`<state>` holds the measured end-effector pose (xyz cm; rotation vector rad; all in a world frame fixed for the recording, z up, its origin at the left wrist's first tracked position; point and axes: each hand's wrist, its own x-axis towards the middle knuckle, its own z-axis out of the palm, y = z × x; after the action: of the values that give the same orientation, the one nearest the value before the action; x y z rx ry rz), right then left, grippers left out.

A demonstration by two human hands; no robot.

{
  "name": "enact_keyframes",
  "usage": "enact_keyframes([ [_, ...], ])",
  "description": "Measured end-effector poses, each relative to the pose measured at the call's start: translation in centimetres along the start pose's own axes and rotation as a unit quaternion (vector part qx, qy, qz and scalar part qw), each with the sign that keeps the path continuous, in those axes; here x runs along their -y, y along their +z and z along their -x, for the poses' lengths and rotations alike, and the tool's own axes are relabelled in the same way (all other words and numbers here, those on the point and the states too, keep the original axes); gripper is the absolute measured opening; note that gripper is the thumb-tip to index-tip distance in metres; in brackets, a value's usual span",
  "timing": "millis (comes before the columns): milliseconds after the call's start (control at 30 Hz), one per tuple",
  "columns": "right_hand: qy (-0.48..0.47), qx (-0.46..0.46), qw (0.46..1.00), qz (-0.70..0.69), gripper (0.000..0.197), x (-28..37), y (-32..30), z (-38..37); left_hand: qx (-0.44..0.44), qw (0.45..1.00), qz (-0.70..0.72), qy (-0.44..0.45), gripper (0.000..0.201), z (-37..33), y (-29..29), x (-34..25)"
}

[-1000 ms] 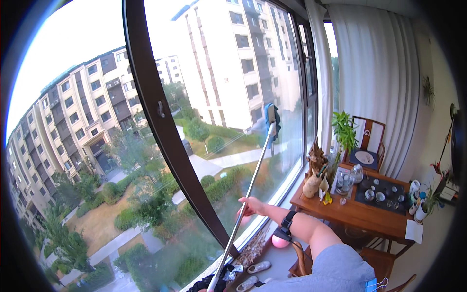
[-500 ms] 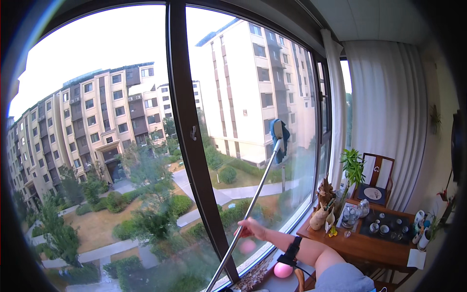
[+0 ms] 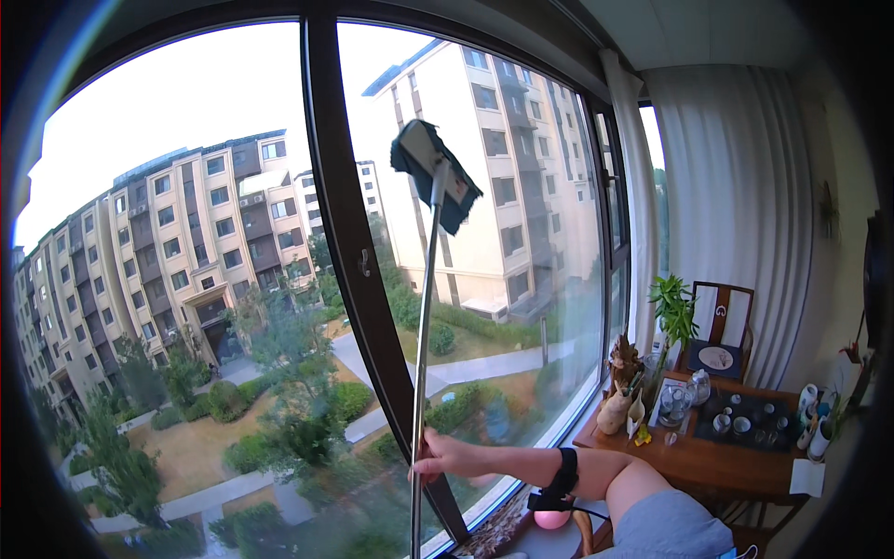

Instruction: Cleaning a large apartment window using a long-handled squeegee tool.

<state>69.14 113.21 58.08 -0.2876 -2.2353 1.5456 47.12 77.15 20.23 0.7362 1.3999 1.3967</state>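
Observation:
My right hand (image 3: 445, 457) is closed round the metal pole of a flat mop (image 3: 426, 326), with the arm stretched out from the lower right. At the pole's upper end, a flat head with a dark blue-green cloth pad (image 3: 452, 196) is tilted across the upper part of the right window pane (image 3: 549, 382). Whether the pad presses on the glass cannot be told. The pole runs nearly upright, close to the dark window post (image 3: 346, 186), and its lower end leaves the picture at the bottom. My left hand is out of view.
On the right stands a wooden table (image 3: 643, 450) with a tea tray (image 3: 745, 410), glass jars, a pale vase (image 3: 613, 416) and a green plant (image 3: 672, 307). Behind it are a chair (image 3: 731, 317) and a white curtain (image 3: 726, 186). A pink ball (image 3: 551, 520) sits below my forearm.
The mop head has moved left and up across the pane, and the pole has swung from slanting to nearly upright. My right hand has shifted left, still gripping it.

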Motion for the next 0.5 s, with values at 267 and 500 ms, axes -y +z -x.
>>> enact_keyframes([
  [267,-0.148,-0.113,0.982,0.036,0.081,5.1,-4.1,-1.2,0.013,0.986,0.163,0.004,0.043,-5.6,8.4,-9.3],
  [500,-0.211,-0.273,0.938,0.011,0.073,5.1,-6.8,-2.8,0.026,0.990,0.084,0.111,0.033,-7.1,19.4,-25.7],
])
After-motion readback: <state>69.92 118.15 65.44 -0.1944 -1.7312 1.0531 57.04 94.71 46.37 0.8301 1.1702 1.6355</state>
